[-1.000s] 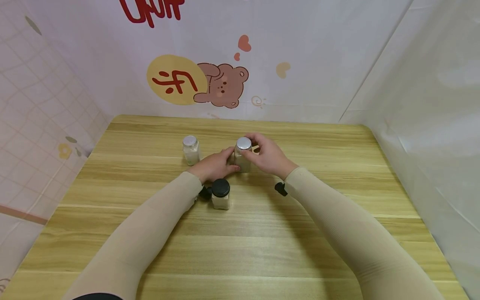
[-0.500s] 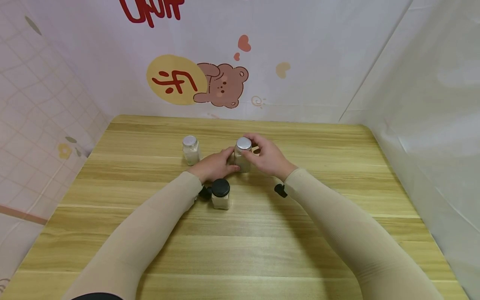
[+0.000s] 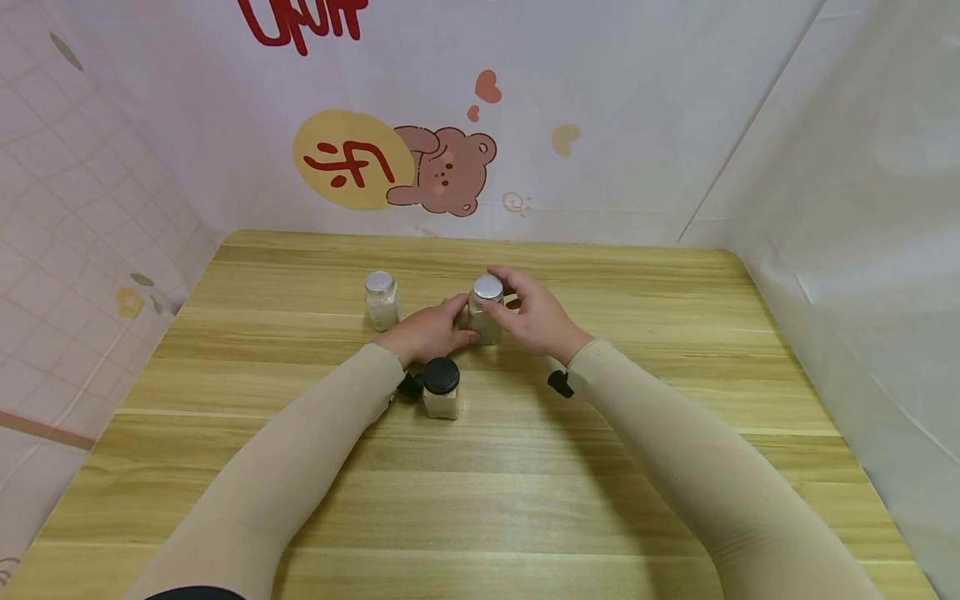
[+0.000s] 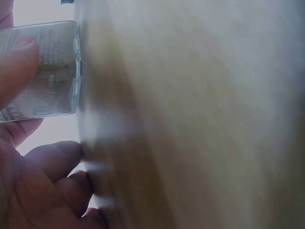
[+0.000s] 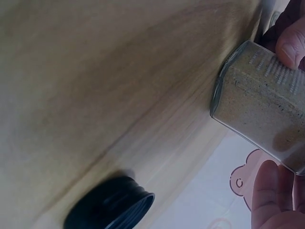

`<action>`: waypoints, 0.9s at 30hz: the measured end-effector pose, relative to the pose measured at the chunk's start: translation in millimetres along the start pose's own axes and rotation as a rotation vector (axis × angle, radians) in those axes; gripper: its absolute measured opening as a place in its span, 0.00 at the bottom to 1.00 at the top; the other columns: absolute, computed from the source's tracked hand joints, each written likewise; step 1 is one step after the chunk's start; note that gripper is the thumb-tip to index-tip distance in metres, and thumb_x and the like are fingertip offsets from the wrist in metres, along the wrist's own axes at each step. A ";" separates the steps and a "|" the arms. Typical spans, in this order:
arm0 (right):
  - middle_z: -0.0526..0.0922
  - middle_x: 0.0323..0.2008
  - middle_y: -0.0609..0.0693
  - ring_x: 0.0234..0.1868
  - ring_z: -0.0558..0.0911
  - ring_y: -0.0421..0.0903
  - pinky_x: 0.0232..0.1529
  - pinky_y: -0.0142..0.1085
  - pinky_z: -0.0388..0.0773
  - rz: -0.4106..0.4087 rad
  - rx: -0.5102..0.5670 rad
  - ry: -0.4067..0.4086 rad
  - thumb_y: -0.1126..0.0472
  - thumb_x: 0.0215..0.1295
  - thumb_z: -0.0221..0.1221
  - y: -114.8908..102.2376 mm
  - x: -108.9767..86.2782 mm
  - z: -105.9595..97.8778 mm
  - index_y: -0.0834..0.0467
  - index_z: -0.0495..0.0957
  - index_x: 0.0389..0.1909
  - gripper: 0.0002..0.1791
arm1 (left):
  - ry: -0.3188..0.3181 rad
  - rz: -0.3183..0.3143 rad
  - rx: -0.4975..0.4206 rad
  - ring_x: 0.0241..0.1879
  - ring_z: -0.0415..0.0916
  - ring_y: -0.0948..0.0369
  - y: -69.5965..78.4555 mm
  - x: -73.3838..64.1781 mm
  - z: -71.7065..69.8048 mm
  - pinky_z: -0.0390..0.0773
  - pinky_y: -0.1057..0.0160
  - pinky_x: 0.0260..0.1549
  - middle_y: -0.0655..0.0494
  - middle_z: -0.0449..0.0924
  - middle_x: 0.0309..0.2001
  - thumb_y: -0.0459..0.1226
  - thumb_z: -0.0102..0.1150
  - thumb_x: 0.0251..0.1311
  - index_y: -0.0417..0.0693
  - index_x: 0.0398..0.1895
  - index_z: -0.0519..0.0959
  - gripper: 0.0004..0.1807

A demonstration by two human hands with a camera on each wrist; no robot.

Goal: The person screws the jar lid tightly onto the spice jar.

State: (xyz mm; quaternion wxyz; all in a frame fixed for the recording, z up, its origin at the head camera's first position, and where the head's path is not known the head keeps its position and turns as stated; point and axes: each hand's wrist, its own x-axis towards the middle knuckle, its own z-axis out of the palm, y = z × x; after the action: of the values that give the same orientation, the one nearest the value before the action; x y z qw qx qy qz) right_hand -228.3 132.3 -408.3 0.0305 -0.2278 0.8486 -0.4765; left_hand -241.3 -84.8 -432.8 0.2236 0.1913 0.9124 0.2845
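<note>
A clear glass jar [image 3: 485, 328] with a silver lid [image 3: 488, 287] stands upright on the wooden table, holding a pale, speckled powder. My left hand [image 3: 431, 330] grips its body low down, thumb on the near side. Around the silver lid, my right hand [image 3: 537, 317] curls its thumb and fingers. In the left wrist view, printed writing shows on the jar's glass [image 4: 52, 90] beside the left thumb [image 4: 21, 67]. The right wrist view has the jar [image 5: 259, 100] with its base close to the table and the right hand's fingers [image 5: 271, 191] below.
Left of the hands stands a second glass jar [image 3: 383, 305] with a pale lid. A black-lidded jar [image 3: 441, 392] sits nearer, right beside the left wrist. A black screw lid [image 5: 109, 205] lies on the table in the right wrist view. Printed sheeting [image 3: 622, 158] walls the back.
The right wrist has shifted very slightly. Both hands keep their hold, and the jars stay where they were.
</note>
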 end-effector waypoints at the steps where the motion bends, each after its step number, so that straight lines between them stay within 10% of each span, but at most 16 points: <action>1: 0.83 0.59 0.61 0.60 0.80 0.58 0.61 0.52 0.80 -0.005 0.001 0.002 0.62 0.76 0.62 -0.2 -0.2 0.2 0.64 0.68 0.74 0.30 | 0.002 0.001 0.001 0.78 0.64 0.44 -0.1 0.0 0.2 0.64 0.40 0.76 0.46 0.60 0.82 0.56 0.58 0.75 0.64 0.87 0.46 0.45; 27: 0.83 0.56 0.60 0.58 0.81 0.57 0.60 0.51 0.81 0.023 0.014 0.026 0.62 0.75 0.64 -2.1 0.4 2.1 0.63 0.73 0.71 0.26 | 0.008 0.002 0.010 0.78 0.64 0.43 0.7 -0.8 -0.5 0.64 0.40 0.76 0.46 0.60 0.82 0.57 0.58 0.75 0.65 0.87 0.46 0.46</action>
State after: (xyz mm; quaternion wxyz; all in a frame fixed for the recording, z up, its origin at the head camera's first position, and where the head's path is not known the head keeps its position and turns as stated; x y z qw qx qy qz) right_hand -227.3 129.6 -407.6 0.0268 -0.2117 0.8480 -0.4851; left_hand -240.7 -84.8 -431.7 0.2184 0.1923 0.9146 0.2808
